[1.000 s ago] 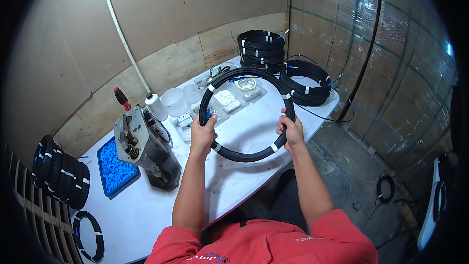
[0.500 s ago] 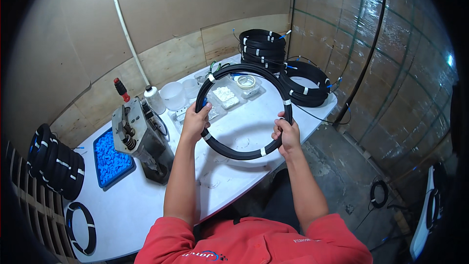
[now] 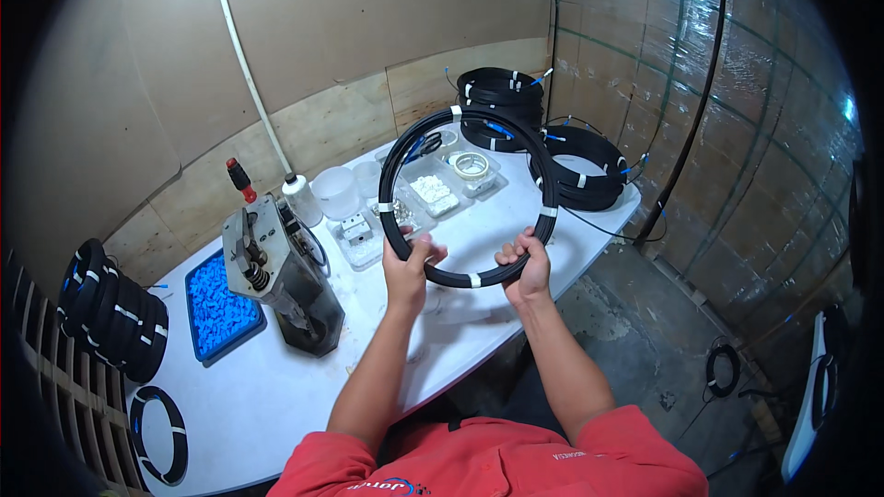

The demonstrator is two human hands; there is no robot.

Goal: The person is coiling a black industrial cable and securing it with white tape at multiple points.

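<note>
I hold up a coil of black cable (image 3: pixel 555 186) above the white table, bound with several white tape bands. At its lower left, my left hand (image 3: pixel 405 269) grips the ring, thumb toward the inside and some fingers loose. My right hand (image 3: pixel 528 267) is closed round the lower right of the same coil. Blue connector pieces (image 3: pixel 500 130) show on the top inner side of the ring. Through the ring I see a clear tray of small white parts (image 3: pixel 433 191) and a roll of tape (image 3: pixel 471 166).
A metal hand press (image 3: pixel 281 267) stands left on the table (image 3: pixel 239 423), beside a blue tray (image 3: pixel 261 324) of small blue parts. Black cable coils are stacked at the back (image 3: pixel 502 92), the right (image 3: pixel 589 189) and the left (image 3: pixel 115 313). A white bottle (image 3: pixel 299 198) stands near plastic tubs (image 3: pixel 334 191).
The coil has turned in my hands, its tape bands and blue connectors shifting round. My hands have moved lower on the ring and nearer each other. The view has shifted slightly.
</note>
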